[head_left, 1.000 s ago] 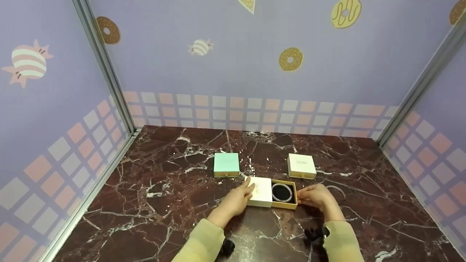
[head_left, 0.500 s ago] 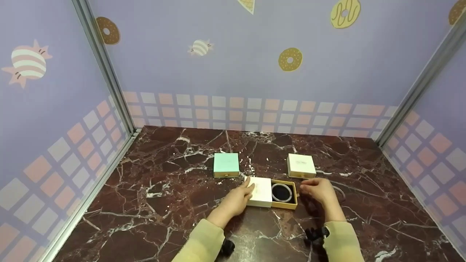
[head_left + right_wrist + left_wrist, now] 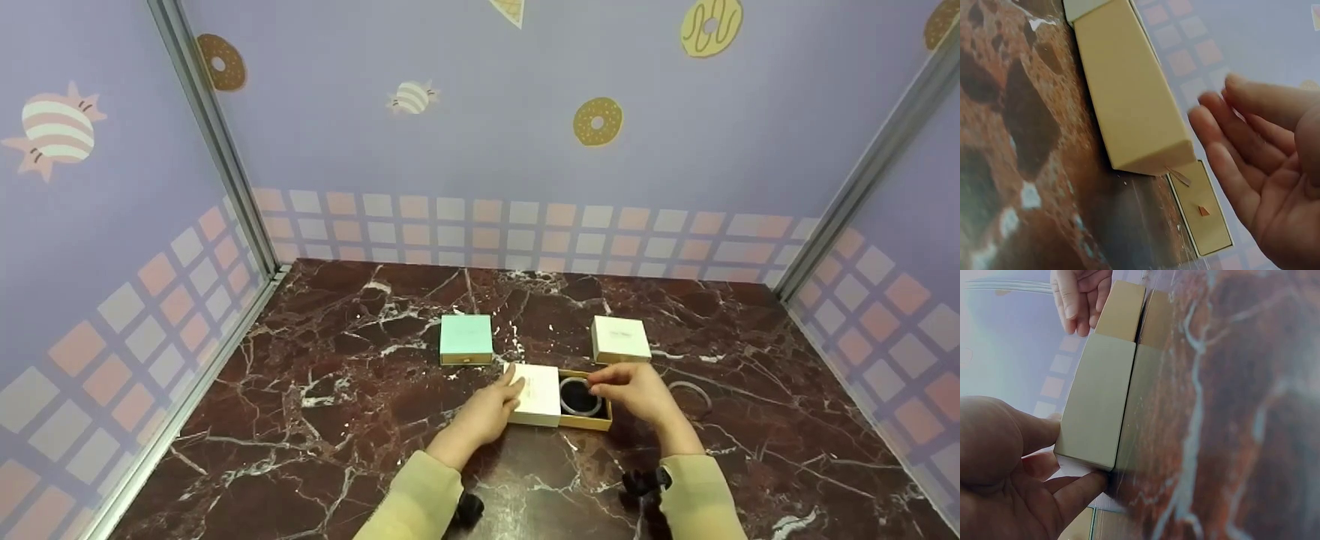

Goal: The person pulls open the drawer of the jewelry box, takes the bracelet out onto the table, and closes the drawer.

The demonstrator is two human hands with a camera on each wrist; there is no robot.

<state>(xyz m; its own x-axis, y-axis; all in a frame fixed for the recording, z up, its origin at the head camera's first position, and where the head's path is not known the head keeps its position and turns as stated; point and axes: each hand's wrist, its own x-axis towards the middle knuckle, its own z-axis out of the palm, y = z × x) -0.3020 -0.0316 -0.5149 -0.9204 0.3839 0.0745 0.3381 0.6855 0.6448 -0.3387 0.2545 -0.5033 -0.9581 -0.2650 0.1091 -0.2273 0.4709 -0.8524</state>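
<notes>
Box work looks abt midway, judging by how things lie. Done: the yellow cardboard drawer w/ dark inner padding (image 3: 586,424) is part-way out of its white square cardboard cover (image 3: 537,393), toward the person's R, contents exposed. Not done: the pale, see-through-looking round bangle (image 3: 581,413) sits in the drawer, lying flat on the dark padding, & the drawer isn't pushed in. A second pale ring, prob. another bangle (image 3: 703,391), lies loose on the dark red marbled table (image 3: 360,450), just beyond the R wrist. Two other boxes, a teal square box w/ gold front (image 3: 466,337) & a white square box w/ yellow front (image 3: 620,337), stand closed farther back, apart from each other.

Fingers: L hand (image 3: 484,414) grips the closed end of the white cover, thumb one side, fingers the other (L wrist view shows it well). R hand (image 3: 637,390) holds nothing; fingers loosely curved, gap to thumb visible in R wrist view.

Bangle vs fingers: it's right by the R fingertips, which reach over the drawer's far R corner near the bangle's R edge. Can't tell if they touch it; no grip on it seen. L fingers are well apart from it, w/ most of the cover in btwn. The drawer's small ribbon pull tab (image 3: 1178,176) hangs free at the outer end, nothing holding it.
</notes>
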